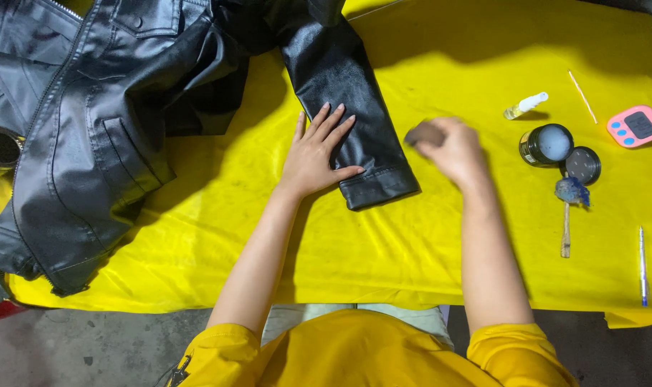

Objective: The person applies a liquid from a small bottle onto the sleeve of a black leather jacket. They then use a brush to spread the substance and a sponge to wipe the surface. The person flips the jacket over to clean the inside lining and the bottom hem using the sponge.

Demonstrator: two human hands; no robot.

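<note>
Yellow-shirted person at a yellow-covered table (412, 251), working a black jacket sleeve (354, 107).

The left hand (317, 154) lies spread flat on the sleeve near its cuff; the right hand (451, 147), blurred, pinches a small dark pad (422, 133) just beside the sleeve. The glossy, creased leather could shift if that flat palm slackens, and the open jar (546, 145) near the right forearm could be knocked.

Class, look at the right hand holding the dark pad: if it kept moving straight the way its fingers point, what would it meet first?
The right hand points left, toward the black jacket sleeve. It would likely meet the sleeve's edge near the cuff first, though its height above the cloth is unclear.
</note>
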